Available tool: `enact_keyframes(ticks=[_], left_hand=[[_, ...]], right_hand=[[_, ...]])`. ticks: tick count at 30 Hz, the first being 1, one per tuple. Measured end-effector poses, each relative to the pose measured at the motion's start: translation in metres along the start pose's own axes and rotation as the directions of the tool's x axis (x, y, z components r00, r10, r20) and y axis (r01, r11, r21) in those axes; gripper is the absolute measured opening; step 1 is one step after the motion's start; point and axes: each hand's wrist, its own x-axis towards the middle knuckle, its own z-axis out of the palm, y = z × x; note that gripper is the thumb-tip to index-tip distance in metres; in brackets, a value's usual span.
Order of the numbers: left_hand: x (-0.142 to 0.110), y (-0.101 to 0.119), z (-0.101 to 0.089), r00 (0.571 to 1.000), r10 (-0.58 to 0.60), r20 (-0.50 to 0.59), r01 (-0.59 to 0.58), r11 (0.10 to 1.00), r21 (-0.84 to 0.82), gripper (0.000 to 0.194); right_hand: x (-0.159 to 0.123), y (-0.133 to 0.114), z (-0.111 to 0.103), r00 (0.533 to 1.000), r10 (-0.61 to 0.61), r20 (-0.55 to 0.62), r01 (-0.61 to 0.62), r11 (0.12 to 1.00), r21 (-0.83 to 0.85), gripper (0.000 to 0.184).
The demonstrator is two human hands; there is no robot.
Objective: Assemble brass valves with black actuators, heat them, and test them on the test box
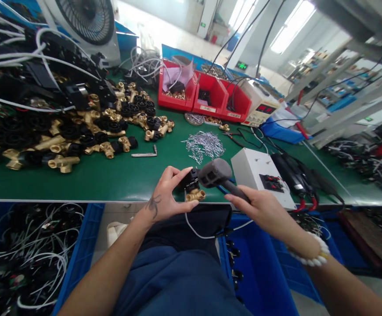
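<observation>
1. Left hand (167, 195) half curled, I am pinching a black-and-brass valve (196, 195) at the green tabletop's (125, 184) six o'clock edge.
2. Right hand (260, 206) closed, I am gripping a dark, blunt-headed mallet (215, 172) by its handle.
3. From the valve, bent silvery clips (207, 145) are lying toward twelve, brass fittings (107, 149) toward ten; a boxy white case (248, 169) is blocking three.
4. Smooth tabletop is stretching toward nine.

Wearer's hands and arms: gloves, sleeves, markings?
No gloves, and both visible forearms are sleeveless. Left hand: dark, thin-lined tattoo near the wrist. Right hand: no marking visible; white bead bracelet with a gold-coloured accent at the wrist.
</observation>
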Motion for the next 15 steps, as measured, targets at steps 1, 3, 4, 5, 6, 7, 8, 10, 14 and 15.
enact_keyframes(ticks=[1, 3, 4, 5, 6, 7, 8, 10, 14, 15], left_hand=[[0.0, 0.0, 0.0, 1.0, 0.0, 0.003, 0.0, 1.0, -0.001, 0.074], [0.001, 0.001, 0.0, 1.0, 0.004, 0.008, -0.004, 1.0, -0.001, 0.074], [0.002, 0.001, 0.0, 1.0, 0.003, 0.013, -0.002, 1.0, -0.002, 0.075], [0.002, 0.001, 0.0, 1.0, -0.001, 0.018, 0.001, 1.0, -0.003, 0.075], [0.002, 0.001, 0.0, 1.0, -0.006, 0.022, 0.006, 1.0, -0.002, 0.075], [0.002, 0.001, -0.001, 1.0, -0.011, 0.024, 0.011, 1.0, -0.002, 0.075], [0.002, 0.002, -0.001, 1.0, -0.015, 0.027, 0.015, 1.0, -0.003, 0.075], [0.002, 0.002, -0.002, 0.999, -0.022, 0.03, 0.022, 1.0, -0.004, 0.074], [0.001, 0.003, -0.001, 0.999, -0.019, 0.036, 0.018, 1.0, 0.011, 0.074], [0.001, 0.003, -0.001, 0.999, -0.015, 0.036, 0.014, 1.0, 0.012, 0.074]], right_hand=[[-0.001, -0.001, -0.002, 0.999, 0.008, -0.053, -0.007, 1.0, 0.008, 0.05], [-0.003, -0.002, -0.005, 0.958, 0.01, -0.287, 0.032, 0.99, 0.141, 0.048], [-0.004, -0.002, -0.005, 0.911, 0.015, -0.413, 0.087, 0.97, 0.227, 0.046], [-0.005, -0.002, -0.003, 0.866, 0.021, -0.5, 0.144, 0.947, 0.289, 0.045], [-0.005, -0.001, 0.0, 0.856, 0.015, -0.517, 0.172, 0.935, 0.311, 0.045], [-0.004, 0.001, 0.004, 0.883, -0.005, -0.469, 0.159, 0.944, 0.289, 0.047], [-0.003, 0.002, 0.007, 0.933, -0.025, -0.36, 0.113, 0.968, 0.224, 0.049], [-0.001, 0.004, 0.008, 0.995, -0.01, -0.101, 0.013, 0.999, 0.033, 0.052], [-0.001, 0.001, 0.0, 0.954, 0.025, -0.3, 0.019, 0.99, 0.142, 0.046], [-0.002, 0.0, -0.001, 0.907, 0.046, -0.418, 0.065, 0.967, 0.248, 0.046]])
